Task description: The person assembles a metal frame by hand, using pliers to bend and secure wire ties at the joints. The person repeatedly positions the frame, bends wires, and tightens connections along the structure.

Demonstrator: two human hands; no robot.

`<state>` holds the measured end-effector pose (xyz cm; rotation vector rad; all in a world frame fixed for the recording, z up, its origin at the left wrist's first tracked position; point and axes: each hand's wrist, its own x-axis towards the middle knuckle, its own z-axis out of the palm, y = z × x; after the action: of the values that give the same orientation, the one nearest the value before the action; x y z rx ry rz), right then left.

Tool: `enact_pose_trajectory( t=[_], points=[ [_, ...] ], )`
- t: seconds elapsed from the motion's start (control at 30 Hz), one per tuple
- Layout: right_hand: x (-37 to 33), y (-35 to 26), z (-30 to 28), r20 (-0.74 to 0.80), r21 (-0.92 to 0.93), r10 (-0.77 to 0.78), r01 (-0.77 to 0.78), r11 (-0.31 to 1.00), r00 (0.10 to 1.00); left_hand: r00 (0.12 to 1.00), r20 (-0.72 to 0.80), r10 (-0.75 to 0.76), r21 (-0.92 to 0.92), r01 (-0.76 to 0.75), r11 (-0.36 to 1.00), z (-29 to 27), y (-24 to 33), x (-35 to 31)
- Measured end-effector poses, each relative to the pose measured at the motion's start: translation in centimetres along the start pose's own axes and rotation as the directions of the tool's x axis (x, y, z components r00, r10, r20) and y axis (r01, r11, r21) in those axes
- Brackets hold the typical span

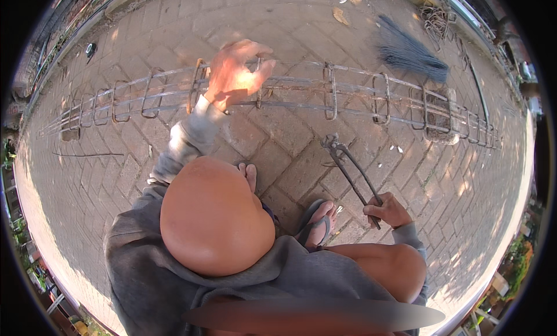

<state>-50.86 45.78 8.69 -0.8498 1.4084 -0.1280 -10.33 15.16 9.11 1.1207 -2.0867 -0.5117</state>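
A long rebar cage (296, 106) of thin parallel bars with square stirrups lies across the paving in front of me. Over its middle is my left hand (238, 72), fingers apart and curved, with the thumb spread to the right, close to one upright stirrup (259, 89). I see nothing held in it, though the hand hides part of the bars behind it. At the lower right, my right hand (389, 210) is wrapped round the handles of dark tying pincers (349, 176). Their jaws point away from me, short of the cage and apart from it.
A bundle of thin tie wire (412, 49) lies beyond the cage at right, near a heap of rusty bent stirrups (436, 20). Blocks (444, 115) prop the cage. A tape measure (90, 49) sits far left; a thin rod (87, 155) lies nearer. My sandalled foot (318, 223) is close by.
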Motion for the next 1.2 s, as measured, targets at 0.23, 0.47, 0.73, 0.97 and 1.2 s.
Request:
enact_pose_trajectory(
  t=[0.23, 0.47, 0.73, 0.97, 1.2],
  points=[
    [2.2, 2.4, 4.4, -0.060, 0.242, -0.127, 0.138, 0.960, 0.990, 0.924, 0.226, 0.309, -0.077, -0.299, 0.951, 2.3, 5.2, -3.5],
    [2.5, 4.1, 7.6, -0.045, 0.357, -0.123, 0.131, 0.925, 0.991, 0.803, 0.314, 0.507, -0.379, -0.383, 0.842, 11.8, 8.8, -11.5],
    [1.9, 10.5, 5.2, -0.397, -0.486, -0.200, -0.020, 0.874, 0.896, 0.830, 0.519, -0.207, -0.575, 0.518, 0.633, 11.4, 8.4, -9.4],
    [2.0, 4.0, 3.3, -0.520, -0.437, -0.625, 0.448, 0.780, 0.582, 0.682, 0.723, 0.110, -0.518, 0.430, 0.739, 9.1, 13.1, -5.7],
    [5.3, -4.9, 6.4, -0.325, 0.106, -0.621, 0.680, 0.726, 0.714, 0.618, 0.786, 0.021, -0.396, 0.476, 0.785, 8.8, 17.5, -2.8]
  ],
)
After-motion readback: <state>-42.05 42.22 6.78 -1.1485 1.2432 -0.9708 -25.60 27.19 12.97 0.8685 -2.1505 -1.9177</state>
